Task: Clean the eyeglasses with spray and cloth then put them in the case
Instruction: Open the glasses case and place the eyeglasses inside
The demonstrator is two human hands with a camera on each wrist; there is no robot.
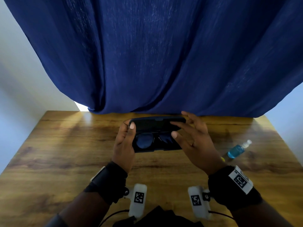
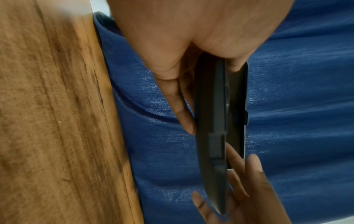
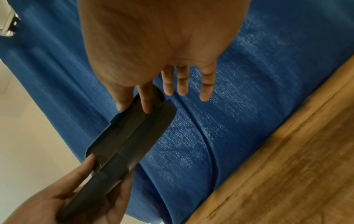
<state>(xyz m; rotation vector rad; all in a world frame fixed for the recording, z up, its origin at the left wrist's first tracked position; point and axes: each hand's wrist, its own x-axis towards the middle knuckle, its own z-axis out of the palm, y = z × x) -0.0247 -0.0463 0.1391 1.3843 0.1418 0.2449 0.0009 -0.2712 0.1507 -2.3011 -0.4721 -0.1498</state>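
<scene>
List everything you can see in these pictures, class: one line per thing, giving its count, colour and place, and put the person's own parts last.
Case: one, dark, open, held above the table's far middle.
Eyeglasses: one pair, dark frame, lying inside the case.
Spray bottle: one, clear with blue liquid, on its side at the table's right.
Cloth: one, black, at the near edge.
Table: one, brown wood.
Curtain: one, dark blue, behind the table.
Left hand: grips the case's left end.
Right hand: fingers straight, index finger and thumb at the case's right end.
</scene>
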